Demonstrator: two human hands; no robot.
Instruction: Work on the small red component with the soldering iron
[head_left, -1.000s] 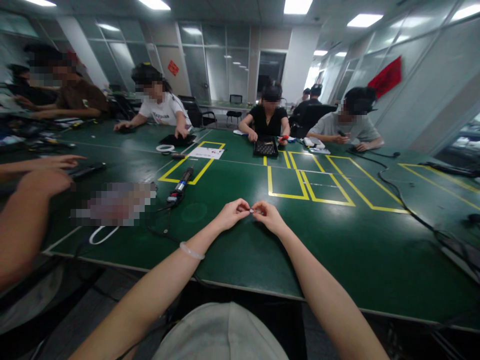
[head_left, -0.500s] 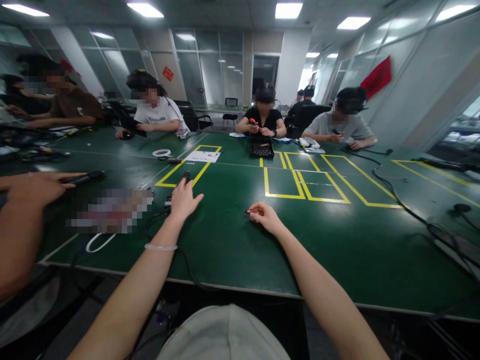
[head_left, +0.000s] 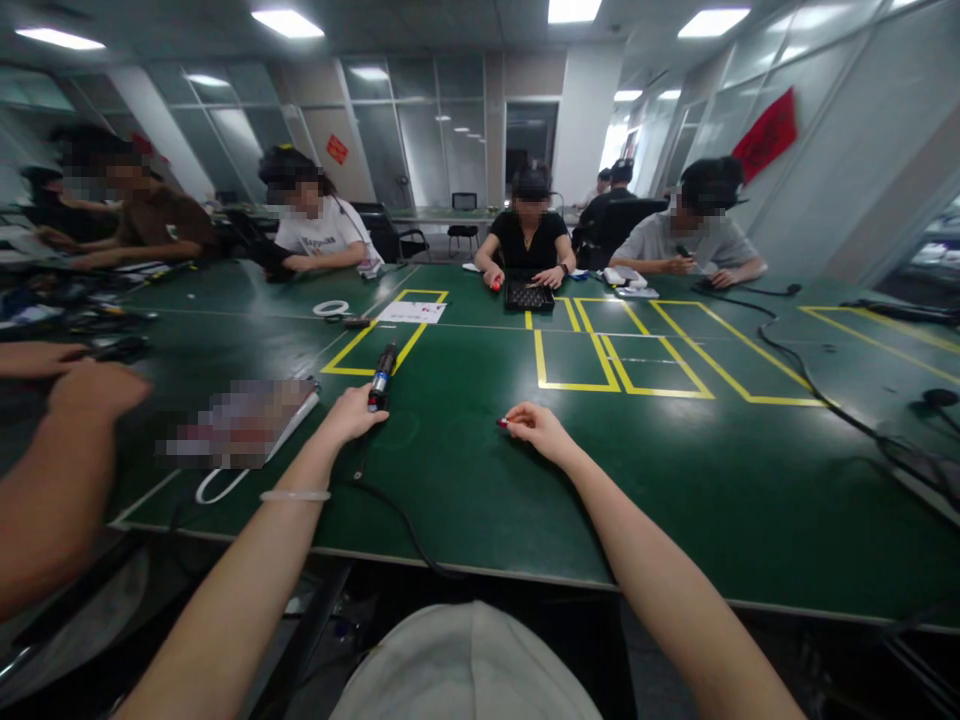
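Observation:
My left hand [head_left: 352, 412] is closed around the near end of a black, cylindrical electric screwdriver [head_left: 384, 372] with a blue band. The tool points away from me over the green table [head_left: 450, 480]. Its lower end is partly hidden by my fingers. To the right, my right hand [head_left: 541, 430] pinches a small red piece [head_left: 502, 423] between thumb and fingertips. Most of that piece is covered, so its kind cannot be made out. A black cable [head_left: 405, 515] runs from beside my left wrist to the table's near edge.
A blurred flat package [head_left: 240, 425] with a white loop lies left of my left hand; a neighbour's arm [head_left: 82, 430] reaches in there. Beyond are yellow tape outlines [head_left: 577, 387], a paper sheet [head_left: 412, 313], a white coil [head_left: 331, 308] and a black tray [head_left: 529, 293] before another person.
My left hand has drawn back toward me, from over the screwdriver's far part to its near end. The right hand stays nearly in place with the red piece. The person opposite has lowered their hands.

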